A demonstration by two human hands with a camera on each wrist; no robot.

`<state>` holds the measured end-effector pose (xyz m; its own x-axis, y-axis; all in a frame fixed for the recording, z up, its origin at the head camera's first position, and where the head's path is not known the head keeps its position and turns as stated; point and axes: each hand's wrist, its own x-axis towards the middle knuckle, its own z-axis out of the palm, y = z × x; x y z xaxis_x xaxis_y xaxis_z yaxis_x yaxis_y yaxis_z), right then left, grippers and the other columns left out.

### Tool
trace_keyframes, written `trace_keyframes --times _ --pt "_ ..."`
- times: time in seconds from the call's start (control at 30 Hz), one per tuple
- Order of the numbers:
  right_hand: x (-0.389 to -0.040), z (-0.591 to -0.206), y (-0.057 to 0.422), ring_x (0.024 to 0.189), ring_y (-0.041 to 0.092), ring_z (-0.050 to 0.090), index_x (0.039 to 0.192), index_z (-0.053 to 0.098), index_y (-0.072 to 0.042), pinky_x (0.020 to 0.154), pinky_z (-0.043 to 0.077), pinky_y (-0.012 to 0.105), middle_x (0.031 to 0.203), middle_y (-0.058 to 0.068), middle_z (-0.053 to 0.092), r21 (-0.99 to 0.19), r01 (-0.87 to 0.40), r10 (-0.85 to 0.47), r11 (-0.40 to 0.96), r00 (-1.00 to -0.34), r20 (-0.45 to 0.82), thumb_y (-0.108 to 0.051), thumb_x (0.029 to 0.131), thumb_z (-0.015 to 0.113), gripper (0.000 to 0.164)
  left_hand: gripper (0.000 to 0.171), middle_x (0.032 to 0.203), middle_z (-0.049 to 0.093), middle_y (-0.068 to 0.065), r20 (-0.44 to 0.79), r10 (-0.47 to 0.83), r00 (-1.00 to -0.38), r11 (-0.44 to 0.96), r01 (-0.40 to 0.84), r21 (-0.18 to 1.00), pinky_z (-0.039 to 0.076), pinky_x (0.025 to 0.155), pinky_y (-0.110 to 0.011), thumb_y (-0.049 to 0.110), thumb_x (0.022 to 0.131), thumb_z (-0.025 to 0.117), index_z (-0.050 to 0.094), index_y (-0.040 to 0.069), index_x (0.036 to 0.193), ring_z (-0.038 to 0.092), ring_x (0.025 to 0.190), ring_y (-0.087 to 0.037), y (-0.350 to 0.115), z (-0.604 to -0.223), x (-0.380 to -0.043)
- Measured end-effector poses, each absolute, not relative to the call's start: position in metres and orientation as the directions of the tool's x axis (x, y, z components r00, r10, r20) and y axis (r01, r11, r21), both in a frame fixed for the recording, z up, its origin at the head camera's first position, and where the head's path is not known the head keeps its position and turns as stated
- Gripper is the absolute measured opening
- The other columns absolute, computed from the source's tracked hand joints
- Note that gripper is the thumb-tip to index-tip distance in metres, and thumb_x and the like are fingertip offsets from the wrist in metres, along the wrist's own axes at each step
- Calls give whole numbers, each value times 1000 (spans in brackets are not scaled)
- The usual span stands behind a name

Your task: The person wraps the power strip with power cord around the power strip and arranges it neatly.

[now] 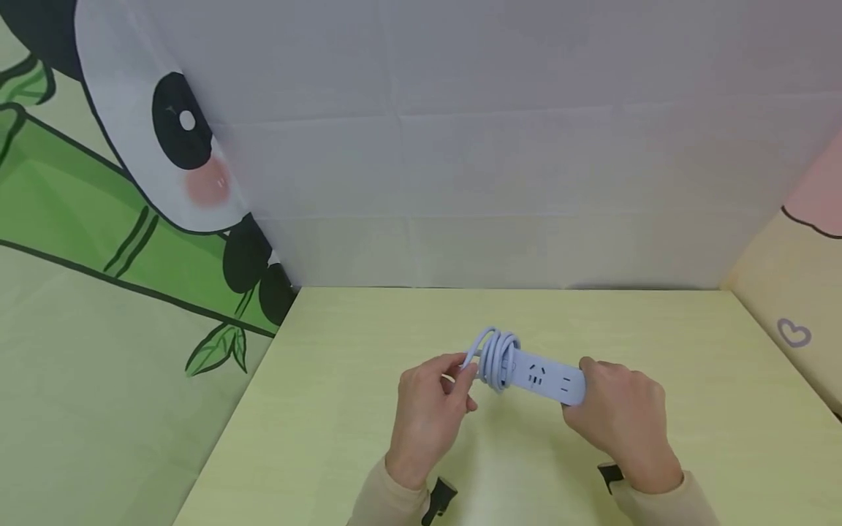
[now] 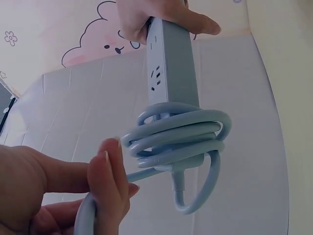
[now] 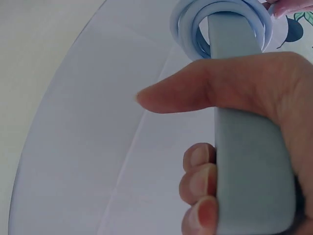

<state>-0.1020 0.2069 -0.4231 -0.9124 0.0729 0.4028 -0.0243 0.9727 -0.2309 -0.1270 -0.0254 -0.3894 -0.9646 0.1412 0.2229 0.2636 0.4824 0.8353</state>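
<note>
A pale blue power strip (image 1: 549,376) is held over the table, its socket face toward the head camera. Its cord (image 1: 498,358) is wound in several loops around the strip's left end. My right hand (image 1: 621,413) grips the right end; in the right wrist view the thumb lies across the strip (image 3: 254,171) and the fingers curl round its far side. With thumb and fingers my left hand (image 1: 434,409) pinches a length of the cord left of the coil. The left wrist view shows that length running from the coil (image 2: 181,134) into the left fingers (image 2: 110,181).
The pale yellow table (image 1: 329,409) spreads under both hands. Behind it stands a grey-white cloth backdrop (image 1: 460,161), with a printed panda panel (image 1: 131,219) on the left and a cream panel (image 1: 783,292) on the right. Dark straps (image 1: 439,498) show at the wrists.
</note>
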Motion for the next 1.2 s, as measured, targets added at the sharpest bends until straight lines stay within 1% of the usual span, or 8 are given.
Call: trace_keyframes --times 0.17,0.3,0.47,0.53,0.8,0.9,1.07,1.2 --pt "-102 -423 211 43 17 33 70 59 -10 39 24 28 53 -1 42 -227 -27 80 974 -890 448 -10 60 70 15 24 83 71 -1 261 176 -949 443 313 840 52 50 -21 12 97 69 73 2 118 65 53 -4 -22 -390 -125" --pt "-103 -420 216 43 19 35 72 60 -8 38 26 29 53 1 45 -256 12 124 967 -896 427 -12 62 70 15 24 84 71 -3 264 201 -943 405 325 854 54 52 -21 12 98 67 72 0 118 65 52 -5 -20 -391 -123" --pt "-103 -419 223 43 20 35 70 57 -10 39 25 30 52 0 44 -297 40 172 954 -885 433 -12 62 69 15 21 84 71 -2 269 215 -939 380 334 862 55 54 -22 11 98 67 73 3 117 65 52 -4 -17 -391 -121" --pt "-103 -419 224 43 19 34 68 55 -10 38 23 30 51 0 42 -299 35 177 953 -868 463 -11 61 69 16 20 84 71 -1 272 217 -937 377 338 863 55 54 -22 11 98 67 74 5 116 65 52 -4 -16 -392 -121" --pt "-105 -420 227 42 19 32 66 53 -10 38 22 29 51 1 42 -311 37 201 950 -833 516 -12 60 70 18 21 83 71 -3 219 234 -947 342 290 894 57 58 -22 13 98 67 73 4 116 70 57 -13 -14 -389 -118" --pt "-105 -420 230 41 19 31 65 52 -10 38 21 29 50 1 41 -318 45 217 947 -820 530 -12 60 68 17 20 81 71 -3 195 257 -946 318 274 908 58 61 -21 14 98 68 74 3 113 70 58 -11 -14 -389 -116" --pt "-106 -420 234 42 17 28 62 50 -11 39 18 28 48 0 37 -324 37 224 945 -797 562 -11 59 66 17 17 80 72 -3 189 285 -940 304 276 912 58 63 -21 16 98 68 74 4 109 68 59 -4 -13 -389 -115" --pt "-106 -420 236 42 17 28 64 52 -9 38 18 28 48 0 38 -326 34 225 945 -792 568 -12 60 67 16 21 84 74 -3 180 310 -933 284 272 920 58 66 -20 18 99 67 74 4 113 70 63 -6 -13 -388 -114"
